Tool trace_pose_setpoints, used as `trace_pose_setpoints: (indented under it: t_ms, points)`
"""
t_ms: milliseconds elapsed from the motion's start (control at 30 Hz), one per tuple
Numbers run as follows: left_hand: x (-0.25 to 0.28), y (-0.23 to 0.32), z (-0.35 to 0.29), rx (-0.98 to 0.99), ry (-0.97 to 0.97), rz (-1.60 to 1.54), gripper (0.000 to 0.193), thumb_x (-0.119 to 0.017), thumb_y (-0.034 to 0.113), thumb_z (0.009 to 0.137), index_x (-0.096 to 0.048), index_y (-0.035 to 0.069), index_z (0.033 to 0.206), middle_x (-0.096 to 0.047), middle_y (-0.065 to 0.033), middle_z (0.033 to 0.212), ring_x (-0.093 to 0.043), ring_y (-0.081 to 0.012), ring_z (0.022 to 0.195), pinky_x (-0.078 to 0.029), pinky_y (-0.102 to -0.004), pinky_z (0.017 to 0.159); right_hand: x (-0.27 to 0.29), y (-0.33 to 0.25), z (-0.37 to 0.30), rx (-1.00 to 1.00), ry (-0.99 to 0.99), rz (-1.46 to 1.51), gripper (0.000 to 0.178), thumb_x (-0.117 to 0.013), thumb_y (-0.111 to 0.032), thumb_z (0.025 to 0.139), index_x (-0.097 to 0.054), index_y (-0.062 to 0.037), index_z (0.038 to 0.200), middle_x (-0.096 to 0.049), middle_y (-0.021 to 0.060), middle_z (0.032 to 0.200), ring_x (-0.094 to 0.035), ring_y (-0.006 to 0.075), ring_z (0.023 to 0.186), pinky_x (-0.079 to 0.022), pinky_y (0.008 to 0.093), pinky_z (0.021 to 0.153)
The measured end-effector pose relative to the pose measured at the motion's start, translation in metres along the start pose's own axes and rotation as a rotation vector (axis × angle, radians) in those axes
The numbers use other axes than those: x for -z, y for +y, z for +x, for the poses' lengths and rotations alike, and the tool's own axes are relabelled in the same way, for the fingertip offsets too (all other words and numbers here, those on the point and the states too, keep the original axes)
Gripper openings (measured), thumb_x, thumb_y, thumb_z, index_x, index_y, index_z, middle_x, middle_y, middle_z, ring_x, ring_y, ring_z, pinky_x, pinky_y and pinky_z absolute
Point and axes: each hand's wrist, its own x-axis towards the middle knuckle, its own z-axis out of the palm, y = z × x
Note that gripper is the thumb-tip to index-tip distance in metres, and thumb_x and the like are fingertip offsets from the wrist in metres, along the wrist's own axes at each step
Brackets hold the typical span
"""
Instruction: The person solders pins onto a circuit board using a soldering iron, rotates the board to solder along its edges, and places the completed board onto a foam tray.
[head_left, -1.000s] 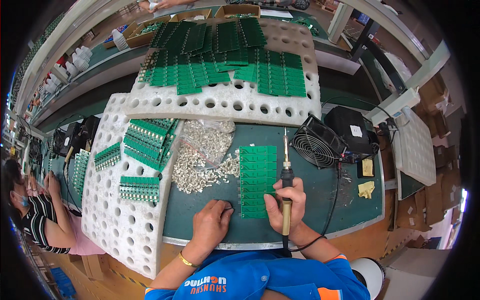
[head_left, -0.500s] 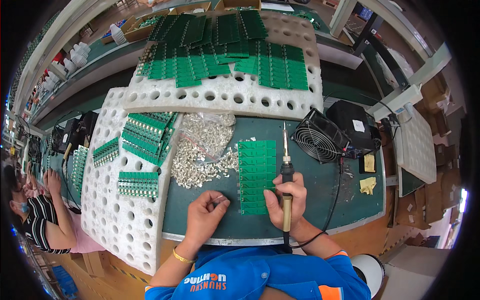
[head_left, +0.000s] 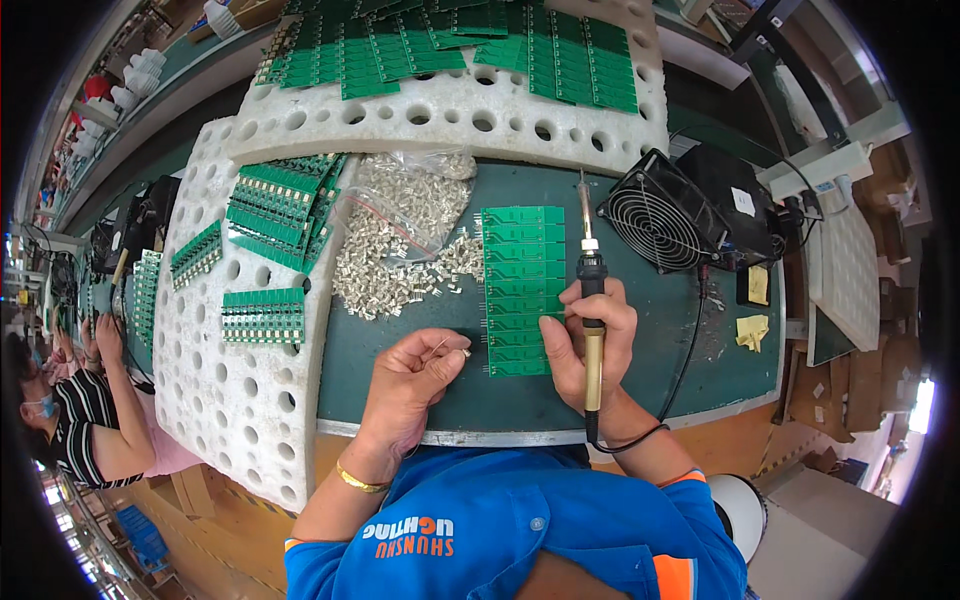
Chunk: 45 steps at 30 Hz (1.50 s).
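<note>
A long green circuit board panel (head_left: 520, 255) lies on the dark green bench top, a row of fine pins along its left edge. My right hand (head_left: 598, 335) is closed around a soldering iron (head_left: 593, 262), its tip pointing away from me, and the thumb is by the panel's right edge. To the left of the panel's near end, my left hand (head_left: 415, 378) pinches a small pale connector (head_left: 466, 352). A thin strand also shows between those fingers. Beyond that hand is a heap of small whitish connectors (head_left: 390, 285), partly inside a clear plastic bag (head_left: 405, 215).
White foam boards with holes stand left (head_left: 240, 385) and far (head_left: 395, 135), bearing many green circuit boards (head_left: 275, 210). A black fan (head_left: 655, 215) and a black box (head_left: 735, 205) sit at right. The iron's cable (head_left: 690, 335) runs nearby. A co-worker (head_left: 105, 435) sits at far left.
The view has tilted, so the bench and both hands appear higher in the picture. The pale connector now shows at my left fingertips. My right hand still grips the soldering iron.
</note>
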Motion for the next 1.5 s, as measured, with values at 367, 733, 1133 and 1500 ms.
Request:
trace_pose_setpoints:
  t_ms: [367,733,1133,1500]
  points:
    - [-0.012,0.0,-0.002,-0.075,-0.004,0.093,0.014,-0.069,0.006,0.087,-0.064,0.001,0.099,-0.062,0.0032,0.083,-0.051,-0.001,0.072,-0.042,-0.0154,0.066,-0.003,-0.001,-0.003,-0.099,0.044,0.132,0.036,-0.068,0.0,0.083,-0.045,-0.0055,0.11,-0.052,0.0129,0.1,-0.051,0.0103,0.063,-0.044,0.0241,0.054]
    - [-0.013,0.0,-0.002,-0.267,0.0,0.379,0.008,-0.069,0.005,0.085,-0.064,0.003,0.091,-0.045,0.0107,0.062,-0.028,0.0021,0.054,-0.023,-0.0175,0.047,-0.001,-0.002,0.001,-0.161,-0.005,0.156,0.034,-0.067,-0.001,0.084,-0.044,-0.0045,0.11,-0.051,0.0115,0.101,-0.051,0.0102,0.072,-0.046,0.023,0.057]
    - [-0.012,-0.001,-0.002,-0.278,-0.052,0.294,0.021,-0.071,0.001,0.083,-0.054,0.004,0.097,-0.063,0.0024,0.082,-0.034,0.0033,0.058,-0.03,-0.0143,0.05,-0.003,-0.005,-0.001,-0.172,-0.002,0.175,0.033,-0.066,-0.001,0.085,-0.045,-0.0043,0.109,-0.052,0.0106,0.098,-0.05,0.01,0.072,-0.045,0.0224,0.059]
    - [-0.014,0.001,-0.002,-0.26,-0.101,0.227,0.021,-0.065,-0.001,0.088,-0.052,0.001,0.104,-0.061,-0.0016,0.089,-0.046,0.0001,0.07,-0.038,-0.0145,0.06,-0.001,-0.003,-0.001,-0.159,-0.045,0.143,0.034,-0.068,-0.003,0.083,-0.046,-0.0047,0.109,-0.052,0.011,0.095,-0.051,0.0129,0.07,-0.045,0.0247,0.058]
